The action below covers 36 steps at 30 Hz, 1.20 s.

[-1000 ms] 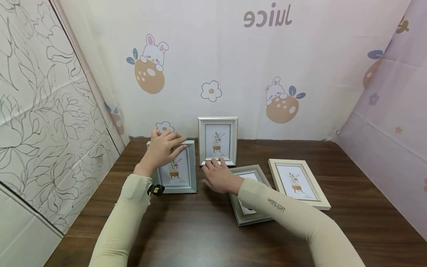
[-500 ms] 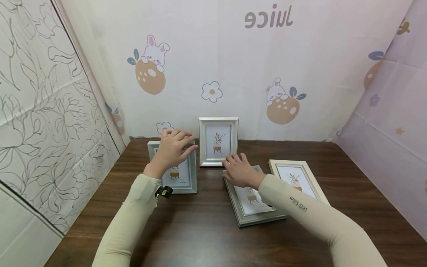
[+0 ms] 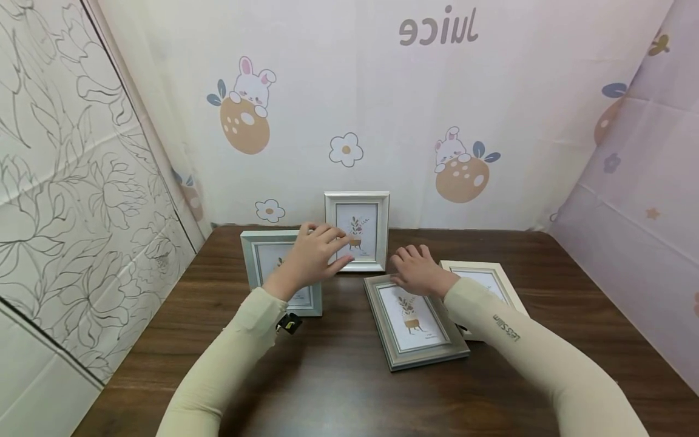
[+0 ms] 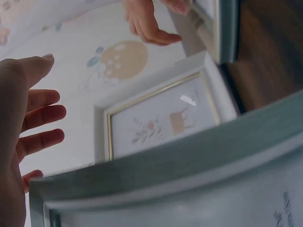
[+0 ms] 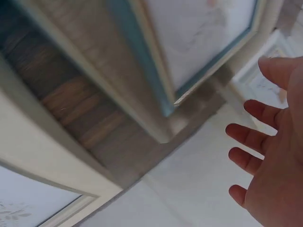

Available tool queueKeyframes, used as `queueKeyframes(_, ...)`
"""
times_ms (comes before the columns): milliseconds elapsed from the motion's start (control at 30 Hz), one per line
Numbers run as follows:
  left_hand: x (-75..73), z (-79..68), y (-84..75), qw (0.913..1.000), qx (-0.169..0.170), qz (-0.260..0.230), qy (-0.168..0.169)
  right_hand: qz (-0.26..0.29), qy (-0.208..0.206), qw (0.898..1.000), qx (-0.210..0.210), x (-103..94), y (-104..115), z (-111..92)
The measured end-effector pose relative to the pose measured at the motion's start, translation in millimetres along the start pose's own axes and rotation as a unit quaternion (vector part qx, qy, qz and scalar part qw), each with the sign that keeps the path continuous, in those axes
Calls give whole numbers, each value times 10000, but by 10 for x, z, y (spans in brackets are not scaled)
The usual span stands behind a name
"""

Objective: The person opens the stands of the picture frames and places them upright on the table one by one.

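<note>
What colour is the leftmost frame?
The leftmost frame is greyish green, clearest in the left wrist view.

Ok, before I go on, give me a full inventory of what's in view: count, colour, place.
Left frame: one, grey-green, standing on the table
Back frame: one, silvery white, standing near the rear curtain
Front frame: one, grey-taupe, lying right of centre
Right frame: one, cream, lying at the right
Table: one, brown wood, under the frames
Rear curtain: one, white with rabbit, fruit and flower prints, behind
Side curtain: one, pale lilac, right
Panel: one, white with dark floral lines, left
Wrist device: one clearly visible, black, left wrist
Sleeves: two, pale cream, forearms
Left hand: one, bare, by the left and back frames
Right hand: one, bare, over the front frame's far end
</note>
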<state>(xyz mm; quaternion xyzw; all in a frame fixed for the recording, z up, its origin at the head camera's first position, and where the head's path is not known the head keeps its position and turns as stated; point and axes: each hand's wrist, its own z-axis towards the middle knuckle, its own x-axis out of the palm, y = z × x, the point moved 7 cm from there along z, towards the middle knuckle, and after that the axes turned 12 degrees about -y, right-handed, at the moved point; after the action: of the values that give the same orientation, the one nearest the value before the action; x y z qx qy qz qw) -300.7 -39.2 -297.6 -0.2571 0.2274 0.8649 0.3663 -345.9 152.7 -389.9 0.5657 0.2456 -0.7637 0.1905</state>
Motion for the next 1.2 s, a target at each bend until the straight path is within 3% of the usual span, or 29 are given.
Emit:
queueKeyframes(200, 181, 5, -176, 9986, 115, 137, 503, -87, 551, 9984, 13, 204, -116, -40)
queueKeyframes(467, 413, -24, -380, 9957, 413, 71, 828, -279, 874, 9957, 142, 377, -251, -50)
queueKeyframes(700, 591, -99, -445, 9897, 204, 15, 1416, -404, 1082, 9931, 178, 404, -279, -27)
queueKeyframes(1200, 655, -135, -389, 9868, -220, -102, 1602, -822, 567, 9939, -458, 322, -187, -39)
